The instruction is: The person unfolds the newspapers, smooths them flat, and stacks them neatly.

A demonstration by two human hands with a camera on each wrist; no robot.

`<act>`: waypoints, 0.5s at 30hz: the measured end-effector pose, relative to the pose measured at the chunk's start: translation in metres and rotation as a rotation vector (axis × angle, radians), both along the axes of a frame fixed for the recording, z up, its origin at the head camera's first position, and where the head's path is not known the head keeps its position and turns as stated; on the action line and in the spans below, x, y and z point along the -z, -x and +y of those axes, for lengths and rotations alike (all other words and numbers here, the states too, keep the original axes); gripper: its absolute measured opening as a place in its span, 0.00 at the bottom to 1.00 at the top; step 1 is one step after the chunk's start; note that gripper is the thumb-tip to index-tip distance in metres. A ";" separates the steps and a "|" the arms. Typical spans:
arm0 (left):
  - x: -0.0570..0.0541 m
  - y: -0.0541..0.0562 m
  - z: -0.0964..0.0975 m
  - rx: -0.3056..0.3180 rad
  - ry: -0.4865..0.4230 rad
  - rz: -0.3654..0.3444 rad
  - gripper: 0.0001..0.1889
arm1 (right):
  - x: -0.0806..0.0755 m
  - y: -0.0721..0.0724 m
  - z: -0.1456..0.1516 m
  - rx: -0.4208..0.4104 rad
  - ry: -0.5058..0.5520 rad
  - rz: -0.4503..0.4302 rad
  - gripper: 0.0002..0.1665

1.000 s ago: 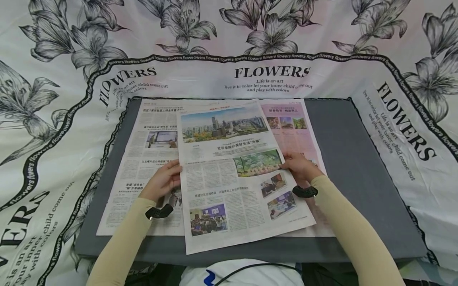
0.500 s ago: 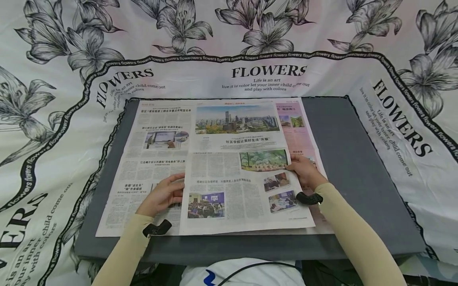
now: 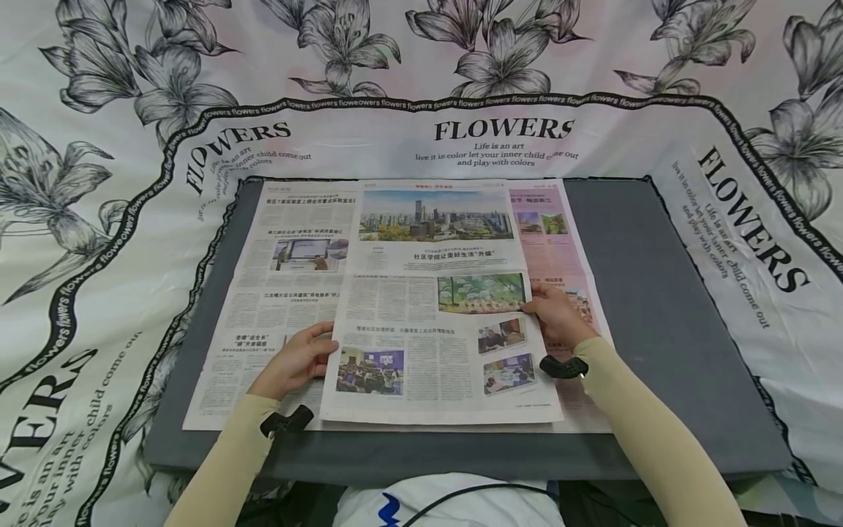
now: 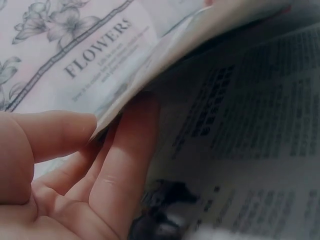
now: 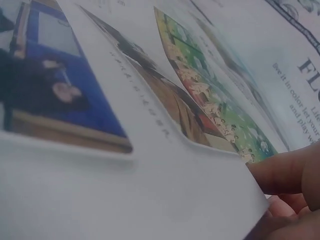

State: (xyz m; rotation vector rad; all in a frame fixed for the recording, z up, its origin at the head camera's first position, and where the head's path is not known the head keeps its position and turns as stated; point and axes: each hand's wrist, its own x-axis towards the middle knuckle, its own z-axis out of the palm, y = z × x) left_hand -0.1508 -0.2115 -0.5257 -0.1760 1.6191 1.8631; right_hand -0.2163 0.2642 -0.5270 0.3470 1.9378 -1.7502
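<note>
A folded newspaper (image 3: 435, 351) with a skyline photo at its top lies over a wider spread of newspaper (image 3: 237, 366), in the head view. My left hand (image 3: 298, 360) pinches its left edge between thumb and fingers. In the left wrist view that edge is raised, with the fingers (image 4: 125, 155) under it and the thumb (image 4: 65, 131) on its other side. At the right edge, beside the green photo, my right hand (image 3: 558, 316) pinches the paper. The right wrist view has the thumb (image 5: 285, 172) on top and the other fingers partly hidden below.
Beneath the newspapers is a dark grey tabletop (image 3: 658, 329), visible on both sides and along the front. A white cloth (image 3: 369, 146) printed with flowers and lettering surrounds it. At the front edge a black cable (image 3: 461, 489) crosses a white garment.
The folded newspaper has been straightened from its tilt and its lower edge drawn back from the table's front. Both hands keep their hold; the left hand sits lower along the edge.
</note>
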 end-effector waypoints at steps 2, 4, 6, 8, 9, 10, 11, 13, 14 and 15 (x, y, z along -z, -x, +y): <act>0.002 -0.001 -0.002 -0.001 0.009 0.001 0.33 | -0.002 0.000 -0.002 0.003 -0.014 0.002 0.34; 0.003 -0.001 -0.003 0.003 0.009 0.009 0.34 | -0.004 0.000 -0.004 0.006 -0.058 0.009 0.34; 0.004 -0.002 -0.004 -0.002 0.009 0.017 0.34 | -0.006 0.000 -0.005 0.004 -0.103 0.019 0.35; 0.006 -0.002 -0.004 -0.008 0.012 0.026 0.34 | -0.007 0.000 -0.007 0.019 -0.148 0.028 0.35; 0.006 -0.002 -0.004 -0.012 0.015 0.027 0.34 | -0.008 0.001 -0.007 0.029 -0.171 0.033 0.35; 0.007 -0.003 -0.003 -0.022 0.021 0.023 0.34 | -0.010 0.002 -0.007 0.040 -0.190 0.036 0.35; 0.008 -0.003 -0.003 -0.028 0.027 0.021 0.34 | -0.011 0.002 -0.007 0.052 -0.209 0.050 0.36; 0.010 -0.003 -0.002 -0.045 0.042 0.008 0.34 | -0.014 0.004 -0.006 0.075 -0.266 0.081 0.36; 0.010 -0.004 -0.002 -0.053 0.052 0.002 0.33 | -0.016 0.005 -0.005 0.084 -0.292 0.097 0.36; 0.010 -0.004 -0.002 -0.059 0.063 -0.002 0.33 | -0.019 0.006 -0.005 0.096 -0.319 0.116 0.37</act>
